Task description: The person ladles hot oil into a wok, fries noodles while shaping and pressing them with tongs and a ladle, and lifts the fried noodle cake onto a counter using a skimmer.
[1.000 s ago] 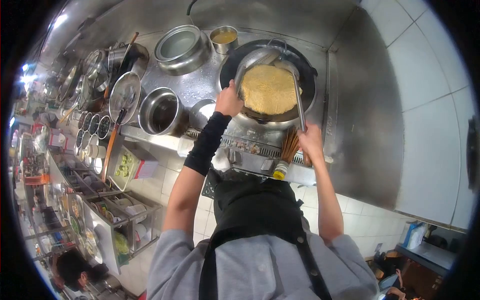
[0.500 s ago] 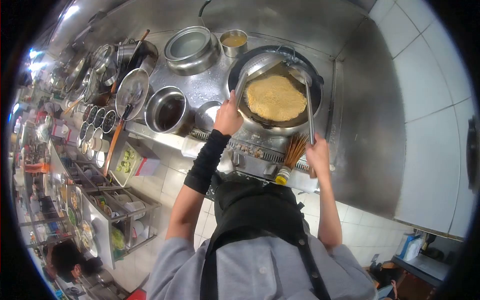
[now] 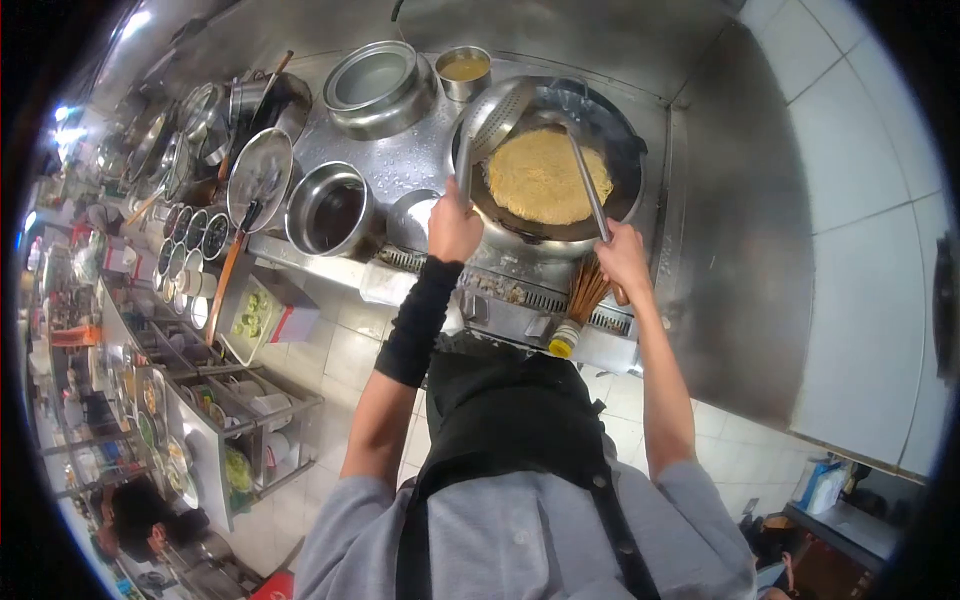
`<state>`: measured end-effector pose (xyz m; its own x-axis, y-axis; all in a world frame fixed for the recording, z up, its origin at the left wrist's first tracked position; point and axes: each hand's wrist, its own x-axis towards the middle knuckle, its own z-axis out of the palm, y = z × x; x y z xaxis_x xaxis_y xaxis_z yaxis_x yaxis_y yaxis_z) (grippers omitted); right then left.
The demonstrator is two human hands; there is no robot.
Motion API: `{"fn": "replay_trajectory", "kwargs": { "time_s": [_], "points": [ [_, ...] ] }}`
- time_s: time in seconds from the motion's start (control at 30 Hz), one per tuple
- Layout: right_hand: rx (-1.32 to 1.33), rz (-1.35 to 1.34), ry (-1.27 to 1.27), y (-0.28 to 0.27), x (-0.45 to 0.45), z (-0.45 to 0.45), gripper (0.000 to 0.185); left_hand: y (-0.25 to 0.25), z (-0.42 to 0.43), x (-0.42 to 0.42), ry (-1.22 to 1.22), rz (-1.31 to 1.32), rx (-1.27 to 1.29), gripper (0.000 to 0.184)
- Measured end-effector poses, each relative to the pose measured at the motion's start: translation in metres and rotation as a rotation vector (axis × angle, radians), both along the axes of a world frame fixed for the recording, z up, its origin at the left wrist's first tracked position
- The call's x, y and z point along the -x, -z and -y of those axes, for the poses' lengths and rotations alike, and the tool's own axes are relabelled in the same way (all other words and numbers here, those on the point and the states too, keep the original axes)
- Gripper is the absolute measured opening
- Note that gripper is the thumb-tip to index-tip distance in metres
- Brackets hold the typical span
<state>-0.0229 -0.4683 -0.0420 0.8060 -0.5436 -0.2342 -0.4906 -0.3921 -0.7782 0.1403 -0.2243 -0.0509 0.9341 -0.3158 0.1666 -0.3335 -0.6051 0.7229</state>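
My left hand (image 3: 455, 228) is closed round the handle of a perforated skimmer (image 3: 500, 115), whose head is tilted over the wok's left side. In my right hand (image 3: 625, 260) is the handle of a long metal ladle (image 3: 588, 185) with a wooden end. It reaches across a flat, round golden noodle cake (image 3: 535, 175); the ladle's bowl is hard to make out near the far side. The noodle cake lies in the dark wok (image 3: 628, 120). Just below my right hand, a bamboo brush (image 3: 585, 290) stands at the stove's front edge.
Left of the wok are a large steel pot (image 3: 375, 85), a small container of yellowish liquid (image 3: 464, 68) and a pot of dark liquid (image 3: 330, 210). A wire strainer (image 3: 260, 175) rests farther left. A steel wall (image 3: 735, 220) borders the right side.
The skimmer has moved left and tilted up at the wok's edge. My right hand has risen leftward, and the ladle has swung from the right rim to across the noodle cake.
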Motion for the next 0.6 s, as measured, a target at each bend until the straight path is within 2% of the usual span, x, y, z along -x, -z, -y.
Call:
{"fn": "replay_trajectory", "kwargs": {
  "time_s": [0.1,0.17,0.2,0.3,0.4,0.5,0.6],
  "points": [
    [0.095,-0.026,-0.075,-0.002,0.001,-0.003,0.046,-0.026,-0.011,0.011,-0.067,-0.075,0.082,0.059],
    [0.215,0.008,-0.112,0.003,0.004,-0.007,0.037,-0.044,-0.018,0.017,-0.090,-0.113,0.116,0.058],
    [0.275,0.028,-0.132,0.005,0.005,-0.010,0.033,-0.034,-0.023,0.013,-0.080,-0.029,0.191,0.053],
    [0.375,0.099,-0.223,0.005,0.015,-0.021,0.043,-0.037,-0.033,0.008,-0.047,-0.098,0.299,0.046],
    [0.471,0.030,-0.329,0.010,0.029,-0.023,0.054,-0.047,-0.039,0.014,-0.029,-0.124,0.389,0.039],
    [0.641,0.047,-0.408,0.019,0.052,-0.019,0.066,-0.066,-0.044,0.024,-0.025,-0.226,0.341,0.050],
    [0.780,-0.087,-0.480,0.001,0.082,-0.016,0.069,-0.068,-0.047,0.025,-0.028,-0.226,0.366,0.047]
  ]
}}
